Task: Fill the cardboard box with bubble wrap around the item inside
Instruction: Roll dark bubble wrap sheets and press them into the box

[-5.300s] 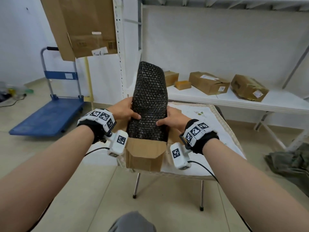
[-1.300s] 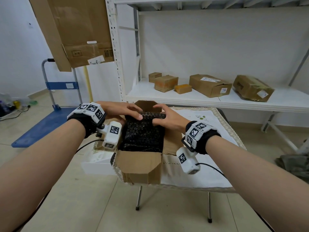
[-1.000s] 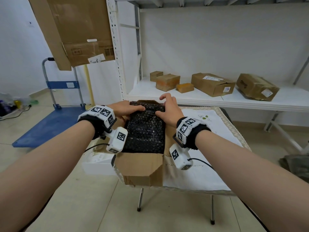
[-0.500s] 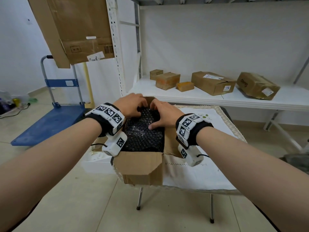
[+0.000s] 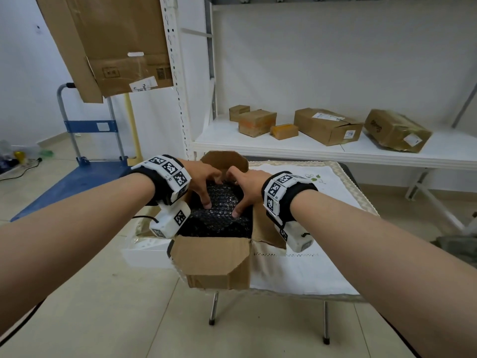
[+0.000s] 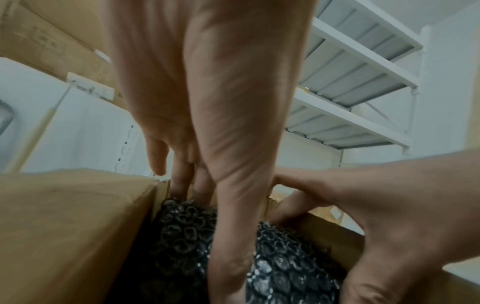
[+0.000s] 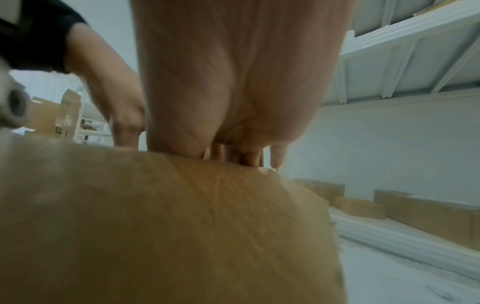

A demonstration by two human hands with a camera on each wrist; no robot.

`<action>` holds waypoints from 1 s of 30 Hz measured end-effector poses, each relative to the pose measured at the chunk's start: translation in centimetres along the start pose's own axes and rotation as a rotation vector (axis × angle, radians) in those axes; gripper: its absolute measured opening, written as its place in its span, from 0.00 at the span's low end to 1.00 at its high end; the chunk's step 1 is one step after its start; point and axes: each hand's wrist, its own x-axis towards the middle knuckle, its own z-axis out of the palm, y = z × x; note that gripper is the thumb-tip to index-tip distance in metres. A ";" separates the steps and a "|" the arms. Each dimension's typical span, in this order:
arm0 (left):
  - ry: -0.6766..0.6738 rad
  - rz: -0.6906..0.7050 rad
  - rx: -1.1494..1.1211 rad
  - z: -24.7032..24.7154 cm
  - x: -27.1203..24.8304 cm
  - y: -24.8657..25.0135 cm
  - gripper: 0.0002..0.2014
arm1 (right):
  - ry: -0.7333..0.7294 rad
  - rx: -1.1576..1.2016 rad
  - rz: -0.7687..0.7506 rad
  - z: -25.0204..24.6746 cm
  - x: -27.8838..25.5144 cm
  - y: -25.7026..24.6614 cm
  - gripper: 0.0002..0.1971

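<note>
An open cardboard box (image 5: 214, 262) stands on a small table, its flaps spread outward. Black bubble wrap (image 5: 219, 220) fills its inside; the item under it is hidden. My left hand (image 5: 201, 180) reaches in from the left. Its fingers (image 6: 182, 181) go straight down between the wrap (image 6: 285, 267) and the far wall, and its thumb presses on top. My right hand (image 5: 246, 187) mirrors it from the right, fingers at the far edge, thumb on the wrap. In the right wrist view a box flap (image 7: 155, 226) hides most of the wrap below the right hand (image 7: 233, 82).
The table carries a white cloth (image 5: 296, 267). A flat white box (image 5: 144, 254) lies left of the cardboard box. Behind, a white shelf (image 5: 258, 146) holds several cardboard parcels (image 5: 327, 125). A blue trolley (image 5: 77, 182) stands on the floor at left; a large cardboard sheet (image 5: 108, 42) hangs above it.
The bubble wrap stood tall out of the box; it now lies folded down inside. Both hands moved from its sides to the far end and push lower into the box.
</note>
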 end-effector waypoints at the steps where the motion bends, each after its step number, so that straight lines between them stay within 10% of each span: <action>1: -0.011 0.004 0.029 -0.1 0.1 0.3 0.36 | -0.023 -0.050 0.006 0.1 0.1 0.0 0.50; 8: -0.093 0.023 0.264 -0.3 1.1 1.9 0.36 | -0.098 -0.306 0.055 2.3 0.8 -0.7 0.65; 10: -0.066 0.019 0.346 0.2 1.0 1.9 0.38 | -0.024 -0.301 0.051 2.4 0.8 -0.9 0.54; 15: -0.056 -0.014 0.370 0.7 0.4 1.6 0.43 | 0.271 0.030 0.223 2.1 -1.9 -0.6 0.48; 21: -0.069 -0.085 0.363 0.3 -0.1 2.9 0.44 | 0.113 0.682 0.485 2.1 -3.5 -0.1 0.52; 30: 0.084 -0.077 0.330 -3.8 -2.9 6.3 0.52 | 0.337 0.931 0.511 0.1 -6.8 2.2 0.43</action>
